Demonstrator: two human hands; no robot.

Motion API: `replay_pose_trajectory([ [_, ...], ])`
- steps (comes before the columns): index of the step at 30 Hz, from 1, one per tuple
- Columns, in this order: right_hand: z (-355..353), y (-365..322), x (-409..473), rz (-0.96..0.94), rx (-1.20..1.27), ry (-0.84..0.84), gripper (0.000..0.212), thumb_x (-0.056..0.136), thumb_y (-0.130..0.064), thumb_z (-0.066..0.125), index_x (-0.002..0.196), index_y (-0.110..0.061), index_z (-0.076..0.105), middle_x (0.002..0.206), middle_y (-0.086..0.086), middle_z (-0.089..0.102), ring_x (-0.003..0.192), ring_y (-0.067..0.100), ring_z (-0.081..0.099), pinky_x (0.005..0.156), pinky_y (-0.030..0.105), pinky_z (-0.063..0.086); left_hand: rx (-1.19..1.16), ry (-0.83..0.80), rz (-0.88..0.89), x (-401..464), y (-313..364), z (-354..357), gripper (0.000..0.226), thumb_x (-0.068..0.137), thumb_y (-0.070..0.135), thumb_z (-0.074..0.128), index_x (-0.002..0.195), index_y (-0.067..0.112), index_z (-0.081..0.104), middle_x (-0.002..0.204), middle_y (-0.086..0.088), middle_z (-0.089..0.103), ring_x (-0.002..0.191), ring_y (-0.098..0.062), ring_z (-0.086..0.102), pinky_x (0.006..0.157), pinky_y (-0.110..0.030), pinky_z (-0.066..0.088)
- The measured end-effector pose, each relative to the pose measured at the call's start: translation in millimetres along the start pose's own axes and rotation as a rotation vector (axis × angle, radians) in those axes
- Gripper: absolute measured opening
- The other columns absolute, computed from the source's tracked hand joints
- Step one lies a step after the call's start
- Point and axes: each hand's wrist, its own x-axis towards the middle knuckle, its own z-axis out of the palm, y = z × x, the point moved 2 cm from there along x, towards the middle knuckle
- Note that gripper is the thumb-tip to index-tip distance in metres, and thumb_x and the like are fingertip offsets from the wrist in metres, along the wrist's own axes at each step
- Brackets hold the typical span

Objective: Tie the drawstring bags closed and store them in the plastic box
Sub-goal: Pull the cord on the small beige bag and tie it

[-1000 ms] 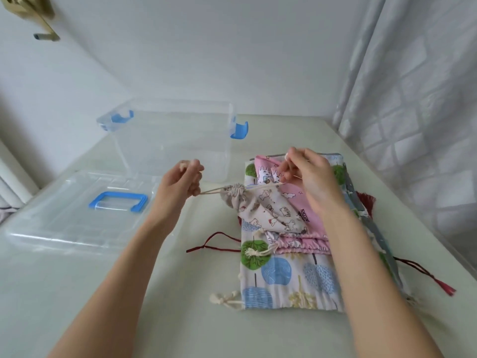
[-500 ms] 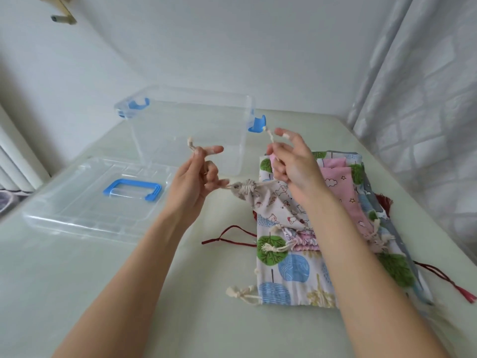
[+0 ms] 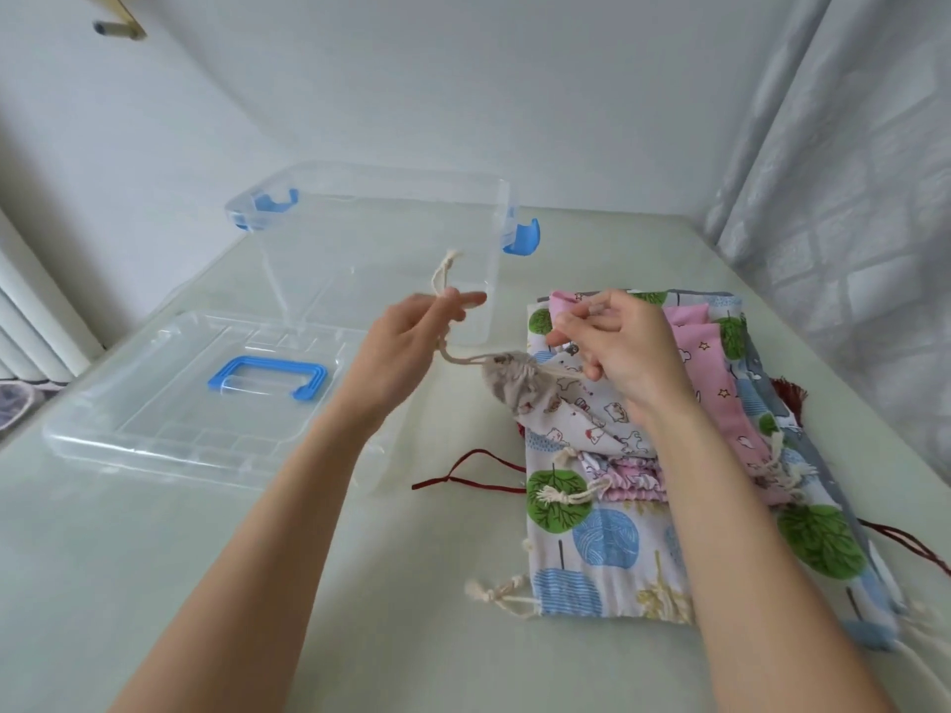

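Cat-print drawstring bag (image 3: 571, 409), soft white cotton with small cartoon animals, lies on top of the bag pile at mid right, mouth gathered into a tight puckered knob pointing left. Cream twisted cord (image 3: 453, 352) runs out of the mouth both ways.

Left hand (image 3: 411, 342) is raised above the table, wrist bent, fingers curled round one cord end; the cord loops over the index finger and its knotted tip stands up above the hand. Right hand (image 3: 617, 342) hovers over the pile, palm down, thumb and fingers pinching the other cord end just right of the puckered mouth. Both forearms bare, reaching in from the near edge.

Under it: pink star-print bag (image 3: 705, 362), a pink ruffled bag mouth partly hidden, and a large flat tree-print bag (image 3: 592, 537) with green and blue round trees, cream knotted cords at its near left corner. A dark red cord (image 3: 463, 473) trails left from under the pile.

Clear plastic box (image 3: 381, 259), rigid, rectangular, blue clip latches on both ends, stands open at far centre, nothing visible inside. Its clear lid (image 3: 170, 403) with blue handle lies flat to the left, just beside the box. Table (image 3: 206, 584) is smooth pale green. Grey-white quilted curtain (image 3: 849, 198) hangs at right.
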Motion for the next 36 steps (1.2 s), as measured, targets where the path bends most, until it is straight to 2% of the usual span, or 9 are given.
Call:
replay_pose_trajectory([
  [2, 3, -3, -3, 0.008, 0.070, -0.021, 0.007, 0.084, -0.007, 0.066, 0.081, -0.006, 0.059, 0.081, 0.004, 0.072, 0.043, 0.006, 0.040, 0.042, 0.019, 0.038, 0.237, -0.018, 0.051, 11, 12, 3, 0.030, 0.095, 0.038, 0.045, 0.091, 0.019, 0.068, 0.070, 0.001, 0.045, 0.062, -0.011, 0.040, 0.062, -0.022, 0.033],
  [4, 9, -6, -6, 0.012, 0.139, -0.063, 0.007, 0.081, -0.006, 0.069, 0.085, -0.006, 0.064, 0.077, 0.000, 0.070, 0.042, 0.007, 0.042, 0.043, 0.018, 0.040, 0.202, -0.077, 0.071, 20, 26, 10, 0.028, 0.091, 0.037, 0.055, 0.080, 0.013, 0.064, 0.060, 0.000, 0.042, 0.054, -0.009, 0.036, 0.054, -0.020, 0.032],
  [9, 18, -13, -11, 0.041, 0.315, -0.171, 0.026, 0.078, -0.011, 0.072, 0.102, -0.002, 0.067, 0.088, 0.009, 0.069, 0.049, 0.007, 0.048, 0.049, 0.016, 0.042, 0.104, -0.103, 0.156, 33, 58, 25, 0.024, 0.079, 0.029, 0.072, 0.100, 0.017, 0.073, 0.069, 0.000, 0.069, 0.063, -0.004, 0.060, 0.063, -0.014, 0.047],
  [13, 22, -16, -14, 0.026, 0.384, -0.137, 0.013, 0.081, -0.009, 0.068, 0.091, 0.000, 0.067, 0.081, 0.012, 0.068, 0.047, 0.004, 0.044, 0.046, 0.015, 0.038, 0.162, -0.105, 0.218, 33, 71, 32, 0.025, 0.079, 0.034, 0.071, 0.101, 0.022, 0.071, 0.075, 0.009, 0.070, 0.068, 0.001, 0.062, 0.065, -0.009, 0.045],
  [19, 10, -13, -11, 0.019, 0.377, -0.067, 0.004, 0.087, -0.009, 0.063, 0.090, -0.008, 0.065, 0.072, -0.004, 0.070, 0.051, 0.003, 0.054, 0.043, 0.014, 0.039, -0.175, -0.225, -0.083, 16, 22, 30, 0.038, 0.096, 0.046, 0.035, 0.121, 0.026, 0.056, 0.107, 0.002, 0.070, 0.100, -0.008, 0.065, 0.090, -0.026, 0.047],
  [23, 8, -9, -8, 0.013, 0.311, -0.090, 0.008, 0.088, -0.009, 0.061, 0.094, -0.007, 0.066, 0.080, 0.000, 0.070, 0.054, 0.001, 0.055, 0.046, 0.013, 0.040, -0.221, -0.335, -0.104, -1, 1, 37, 0.031, 0.091, 0.037, 0.051, 0.116, 0.020, 0.061, 0.098, 0.002, 0.072, 0.094, -0.009, 0.066, 0.084, -0.022, 0.047],
  [28, 6, -7, -8, -0.007, 0.252, -0.203, 0.010, 0.086, -0.009, 0.061, 0.084, -0.018, 0.067, 0.079, -0.011, 0.067, 0.069, 0.005, 0.056, 0.060, 0.017, 0.042, -0.260, -0.239, -0.097, -8, -3, 32, 0.012, 0.087, 0.013, 0.061, 0.096, 0.018, 0.068, 0.079, 0.001, 0.071, 0.074, -0.007, 0.065, 0.067, -0.015, 0.048],
  [32, 4, -11, -13, -0.091, 0.134, -0.329, 0.010, 0.085, -0.009, 0.062, 0.083, -0.017, 0.066, 0.088, -0.010, 0.065, 0.077, -0.011, 0.060, 0.071, 0.015, 0.044, -0.234, -0.104, -0.092, -10, -4, 33, 0.013, 0.084, 0.011, 0.066, 0.091, 0.020, 0.070, 0.084, -0.006, 0.071, 0.080, -0.010, 0.065, 0.076, -0.022, 0.051],
  [36, 2, -12, -14, -0.185, -0.001, -0.246, 0.015, 0.080, -0.002, 0.068, 0.082, -0.018, 0.069, 0.092, -0.002, 0.064, 0.066, -0.011, 0.060, 0.055, 0.007, 0.042, -0.304, 0.011, -0.062, -13, -1, 32, 0.019, 0.074, 0.020, 0.066, 0.093, 0.020, 0.071, 0.091, -0.013, 0.071, 0.082, -0.012, 0.065, 0.079, -0.028, 0.051],
])
